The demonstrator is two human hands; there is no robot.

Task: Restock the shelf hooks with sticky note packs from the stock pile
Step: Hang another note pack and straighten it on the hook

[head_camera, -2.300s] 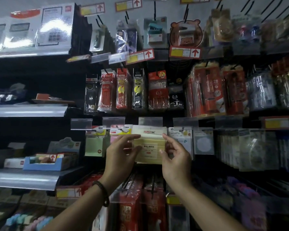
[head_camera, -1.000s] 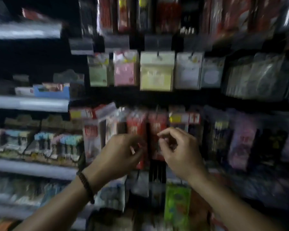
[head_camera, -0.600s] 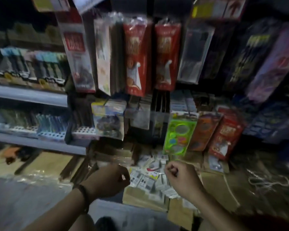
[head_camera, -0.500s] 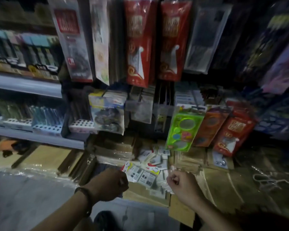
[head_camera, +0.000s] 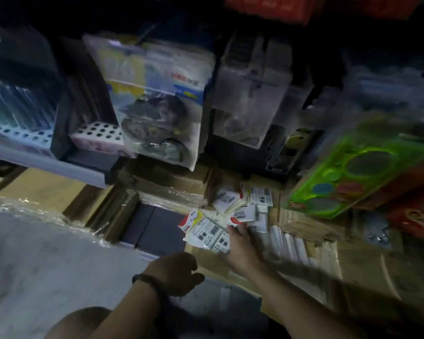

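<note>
A loose pile of sticky note packs (head_camera: 240,209) lies on cardboard boxes at floor level, their white backs with barcodes facing up. My right hand (head_camera: 240,243) reaches down onto the near edge of the pile, fingers spread over a red-and-yellow-cornered pack (head_camera: 206,228), touching it. I cannot tell whether the hand grips it. My left hand (head_camera: 174,275), with a dark bracelet at the wrist, hangs loosely curled below and left of the pile, holding nothing. The shelf hooks with yellow packs are out of view above.
Hanging blister packs (head_camera: 157,101) and a green stencil pack (head_camera: 353,172) overhang the pile. Flat cardboard boxes (head_camera: 304,250) lie to the right, shrink-wrapped bundles (head_camera: 103,206) to the left. A grey shelf edge (head_camera: 47,165) juts out at left. Grey floor (head_camera: 47,260) spreads below.
Both hands let go of the yellow pack hung on the hook and dropped down. The view tilted from the hooks to the floor pile, and my right hand has reached onto the packs.
</note>
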